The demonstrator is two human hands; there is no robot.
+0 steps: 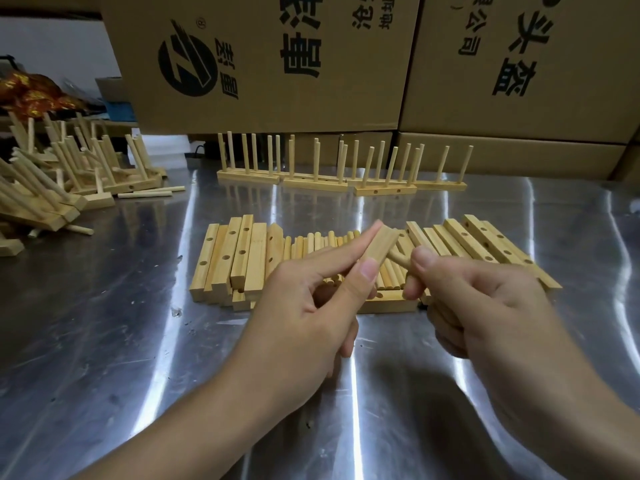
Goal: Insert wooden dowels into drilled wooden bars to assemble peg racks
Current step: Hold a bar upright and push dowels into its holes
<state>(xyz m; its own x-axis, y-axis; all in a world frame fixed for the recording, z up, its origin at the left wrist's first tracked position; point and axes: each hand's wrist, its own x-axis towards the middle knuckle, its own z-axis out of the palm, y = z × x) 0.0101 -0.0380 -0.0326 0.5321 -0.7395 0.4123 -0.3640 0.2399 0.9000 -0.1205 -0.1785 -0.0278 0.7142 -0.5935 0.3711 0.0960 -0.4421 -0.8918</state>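
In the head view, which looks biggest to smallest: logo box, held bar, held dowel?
1. logo box
2. held bar
3. held dowel, though the right hand hides most of it

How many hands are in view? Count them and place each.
2. Left hand grips a wooden bar at centre; right hand, beside it, pinches a dowel.

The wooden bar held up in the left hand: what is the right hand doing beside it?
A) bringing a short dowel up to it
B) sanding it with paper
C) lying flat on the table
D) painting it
A: the right hand pinches a dowel whose end points at the side of the bar that the left hand grips.
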